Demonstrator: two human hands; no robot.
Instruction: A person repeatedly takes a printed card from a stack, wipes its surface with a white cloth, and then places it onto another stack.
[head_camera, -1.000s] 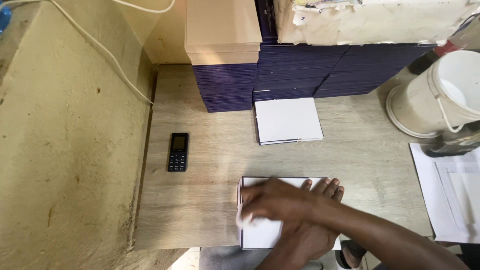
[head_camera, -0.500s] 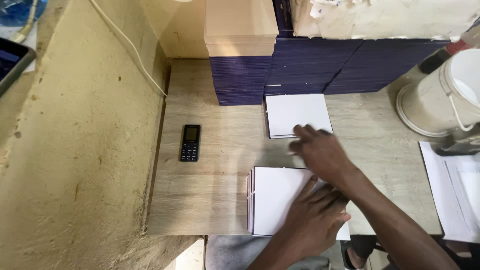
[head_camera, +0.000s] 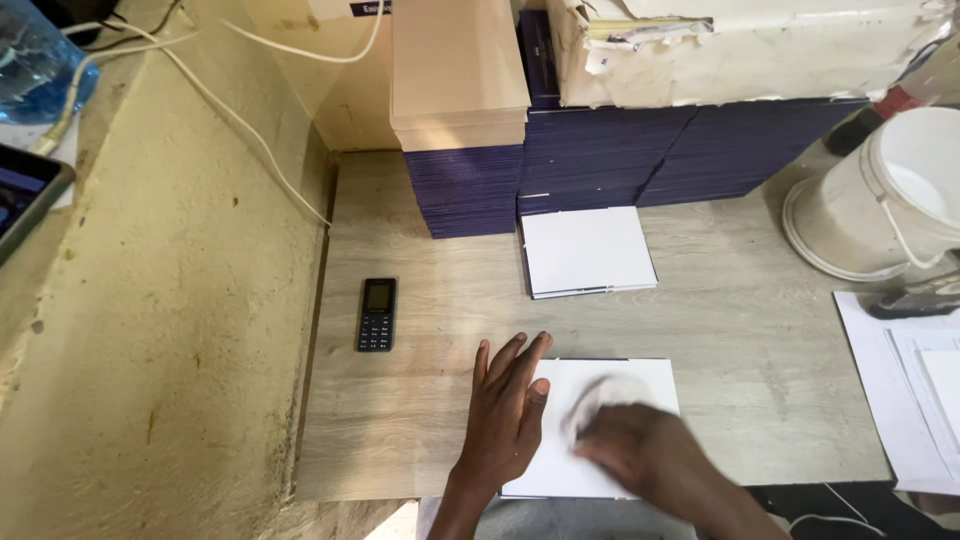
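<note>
A small black phone (head_camera: 377, 314) lies at the left of your desk (head_camera: 740, 330); beside it your left hand (head_camera: 507, 415) presses flat, fingers spread, on the white booklet (head_camera: 600, 425) at the desk's near edge. Your right hand (head_camera: 645, 455) is blurred on that sheet, its fingers unreadable, so pressing seems unfinished. The booklet lies flat, long axis roughly left-right, below another white booklet (head_camera: 587, 250) and the purple stacks (head_camera: 600, 160).
</note>
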